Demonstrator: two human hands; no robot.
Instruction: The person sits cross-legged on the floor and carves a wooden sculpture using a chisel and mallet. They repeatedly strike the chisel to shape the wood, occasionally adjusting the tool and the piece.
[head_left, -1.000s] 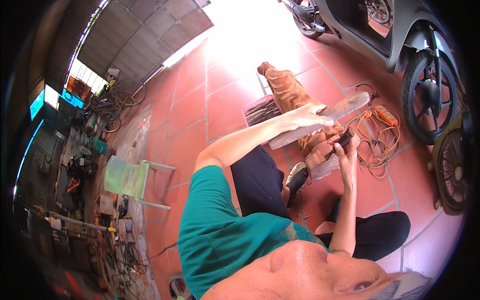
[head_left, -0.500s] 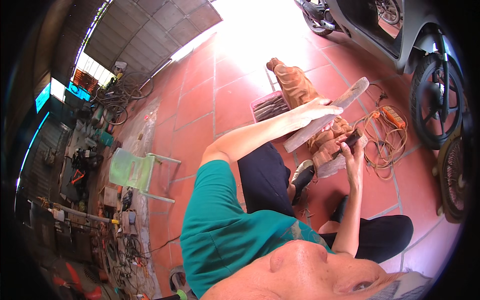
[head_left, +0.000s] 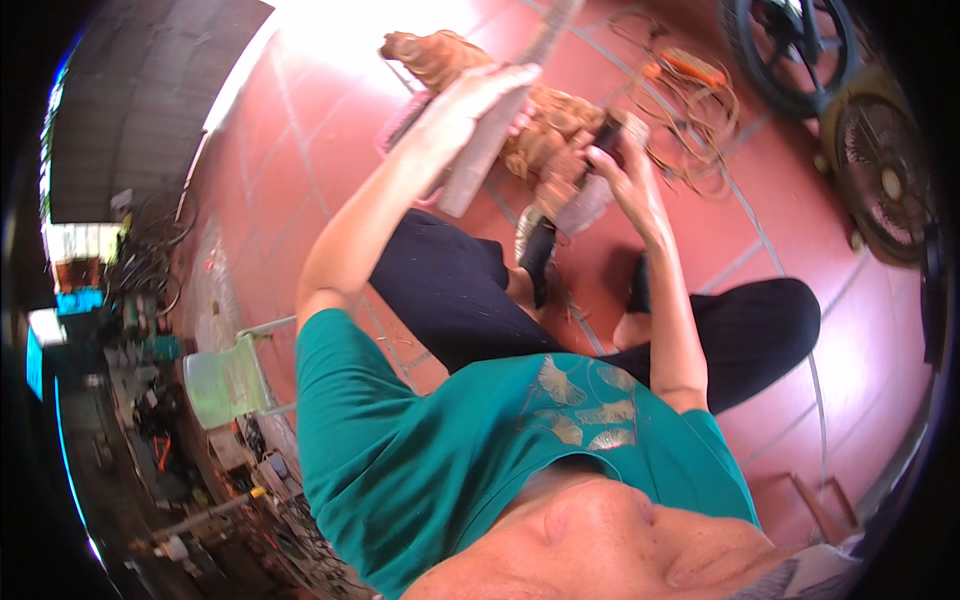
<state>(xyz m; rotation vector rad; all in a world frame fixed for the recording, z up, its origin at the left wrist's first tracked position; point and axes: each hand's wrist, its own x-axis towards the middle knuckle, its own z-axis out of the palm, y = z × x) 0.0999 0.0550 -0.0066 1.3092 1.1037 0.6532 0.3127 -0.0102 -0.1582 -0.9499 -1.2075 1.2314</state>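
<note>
My left hand (head_left: pixel 485 98) is wrapped round a long flat wooden mallet (head_left: pixel 468 175), held at a slant above the carving. In my right hand (head_left: pixel 630 175) is a chisel with a short dark handle (head_left: pixel 606 132); its blade cannot be made out. A brown wood carving with rippled folds (head_left: pixel 440 60) lies on the floor beyond my feet, its near end beside my right hand. My left forearm and the mallet hide part of it. Motion blurs the mallet and the carving.
A pink tray (head_left: pixel 392 125) shows partly behind my left arm. An orange power strip (head_left: pixel 692 68) with coiled cord (head_left: pixel 700 130) lies right of the carving. A round fan (head_left: pixel 885 175) and a motorbike wheel (head_left: pixel 795 50) stand at far right, a green chair (head_left: pixel 225 385) at left.
The view has swung, so the carving and both hands sit higher and further left in it. Both hands keep their hold on the mallet and chisel.
</note>
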